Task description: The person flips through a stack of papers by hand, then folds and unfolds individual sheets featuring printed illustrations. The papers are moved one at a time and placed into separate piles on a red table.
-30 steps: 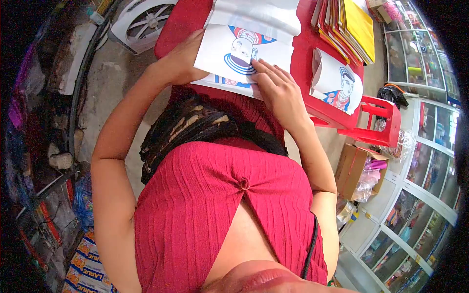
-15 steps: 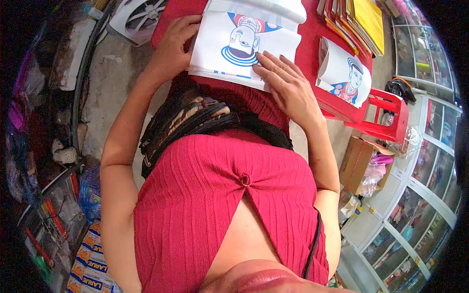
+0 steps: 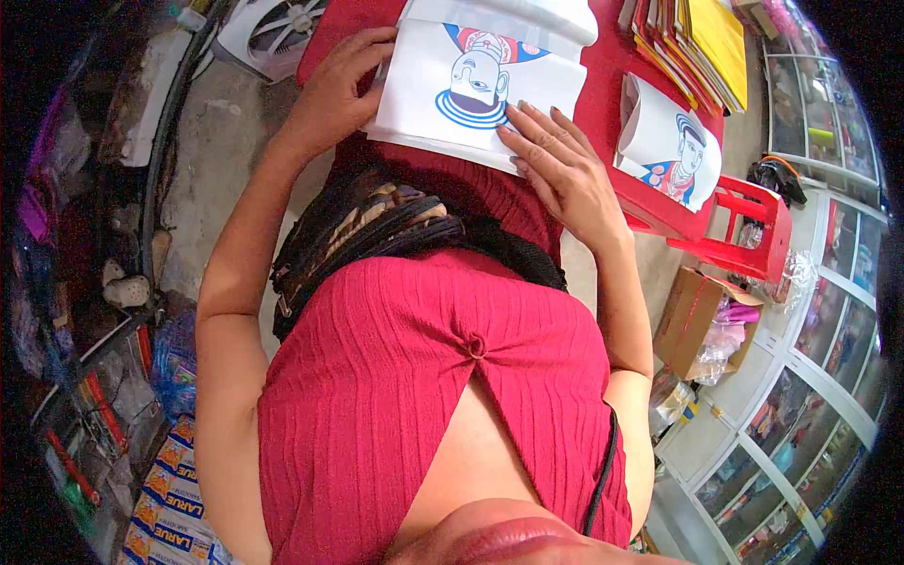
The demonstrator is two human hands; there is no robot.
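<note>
A white paper sheet (image 3: 541,85), folded and printed with a blue-and-red cartoon figure in a striped-brim hat, lies on the red table (image 3: 605,122) in front of me. The figure is upside down from my side. My left hand (image 3: 344,89) rests at the sheet's left edge, fingers and thumb spread apart along it. On the lower right of the sheet lies my right hand (image 3: 565,165), palm down with fingers stretched out near the hat brim. A second folded paper (image 3: 664,137) with a similar figure sits to the right, its upper end curled up.
Yellow and red paper stacks (image 3: 702,47) are at the table's far right. Beside the table stands a red plastic stool (image 3: 772,235), with an open cardboard box (image 3: 692,315) below it. A glass-fronted cabinet (image 3: 800,395) lines the right. A white fan (image 3: 278,33) is at upper left.
The printed strip that showed below the sheet's near edge is now out of sight. My right hand remains flat on the paper, and the whole view has shifted slightly.
</note>
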